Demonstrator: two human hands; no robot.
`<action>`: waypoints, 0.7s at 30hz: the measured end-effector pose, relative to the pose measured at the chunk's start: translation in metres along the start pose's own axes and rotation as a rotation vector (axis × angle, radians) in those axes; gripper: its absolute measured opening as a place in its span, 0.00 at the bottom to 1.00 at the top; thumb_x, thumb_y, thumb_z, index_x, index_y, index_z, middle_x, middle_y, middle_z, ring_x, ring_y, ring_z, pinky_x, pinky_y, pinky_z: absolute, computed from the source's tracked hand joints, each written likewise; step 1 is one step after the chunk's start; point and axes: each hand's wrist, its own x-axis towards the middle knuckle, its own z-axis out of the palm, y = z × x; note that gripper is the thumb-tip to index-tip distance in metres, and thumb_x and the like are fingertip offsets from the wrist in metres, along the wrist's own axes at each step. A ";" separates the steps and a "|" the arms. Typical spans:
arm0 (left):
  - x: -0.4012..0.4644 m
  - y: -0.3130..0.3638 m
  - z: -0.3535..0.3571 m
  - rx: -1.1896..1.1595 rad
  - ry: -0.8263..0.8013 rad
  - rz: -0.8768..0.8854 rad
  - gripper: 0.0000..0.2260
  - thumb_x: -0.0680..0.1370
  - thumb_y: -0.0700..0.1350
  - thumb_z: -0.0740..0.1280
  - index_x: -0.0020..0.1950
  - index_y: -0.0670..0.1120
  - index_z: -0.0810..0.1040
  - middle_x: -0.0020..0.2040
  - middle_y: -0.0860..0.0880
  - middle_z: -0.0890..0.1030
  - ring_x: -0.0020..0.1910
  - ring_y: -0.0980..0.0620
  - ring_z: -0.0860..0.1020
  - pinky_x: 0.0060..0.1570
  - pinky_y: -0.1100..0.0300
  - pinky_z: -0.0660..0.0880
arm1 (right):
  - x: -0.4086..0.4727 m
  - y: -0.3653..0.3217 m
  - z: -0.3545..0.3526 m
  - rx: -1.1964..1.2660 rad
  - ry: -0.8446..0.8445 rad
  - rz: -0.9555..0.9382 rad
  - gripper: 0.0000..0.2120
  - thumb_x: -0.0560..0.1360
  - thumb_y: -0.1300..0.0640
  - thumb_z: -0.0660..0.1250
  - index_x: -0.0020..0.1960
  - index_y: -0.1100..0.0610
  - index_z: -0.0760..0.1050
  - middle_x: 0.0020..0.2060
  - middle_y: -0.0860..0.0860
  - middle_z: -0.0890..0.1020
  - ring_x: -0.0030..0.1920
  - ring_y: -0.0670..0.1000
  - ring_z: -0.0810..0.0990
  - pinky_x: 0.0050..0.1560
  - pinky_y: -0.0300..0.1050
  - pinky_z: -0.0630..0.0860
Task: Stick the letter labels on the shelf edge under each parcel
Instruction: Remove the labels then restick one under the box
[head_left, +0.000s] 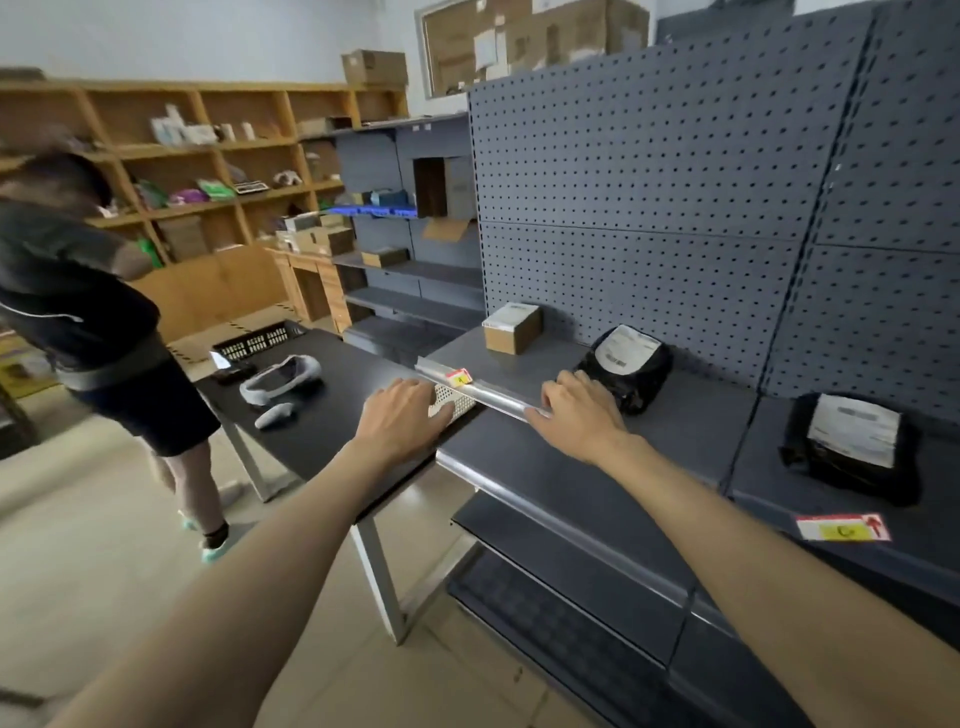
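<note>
A grey metal shelf carries a small cardboard box (511, 327), a black bagged parcel (628, 364) and a second black bagged parcel (852, 447) further right. One red-and-yellow label (460, 376) sticks on the silver shelf edge (498, 397) under the box. Another label (841, 527) sits on the edge under the right parcel. My left hand (402, 421) lies flat on a white dotted sheet (452, 402) at the black table's corner. My right hand (579, 410) presses its fingers onto the shelf edge just below the middle parcel; whether a label is under the fingers is hidden.
A black table (332, 431) to the left holds a grey headset (280, 379), a controller (275, 415) and a black basket (257, 340). A person in dark clothes (88, 322) stands at the left. Lower grey shelves (571, 561) lie beneath. Wooden shelving lines the far wall.
</note>
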 end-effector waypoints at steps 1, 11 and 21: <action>0.011 -0.015 0.005 -0.003 -0.010 0.001 0.18 0.77 0.57 0.59 0.45 0.44 0.78 0.46 0.45 0.81 0.48 0.43 0.78 0.43 0.52 0.72 | 0.017 -0.008 0.009 0.002 -0.007 0.004 0.19 0.77 0.42 0.58 0.49 0.59 0.75 0.50 0.57 0.78 0.53 0.58 0.74 0.51 0.53 0.72; 0.119 -0.122 0.050 -0.087 -0.078 0.120 0.13 0.77 0.54 0.60 0.47 0.45 0.76 0.50 0.45 0.81 0.53 0.42 0.77 0.47 0.50 0.73 | 0.134 -0.060 0.084 -0.033 -0.047 0.136 0.17 0.77 0.44 0.58 0.51 0.58 0.74 0.49 0.55 0.78 0.50 0.56 0.75 0.44 0.47 0.70; 0.239 -0.179 0.170 -0.229 -0.201 0.369 0.14 0.77 0.55 0.64 0.55 0.47 0.77 0.56 0.47 0.80 0.60 0.45 0.75 0.56 0.51 0.71 | 0.227 -0.077 0.170 -0.082 -0.088 0.328 0.15 0.76 0.47 0.64 0.52 0.58 0.74 0.49 0.53 0.77 0.50 0.53 0.75 0.46 0.46 0.71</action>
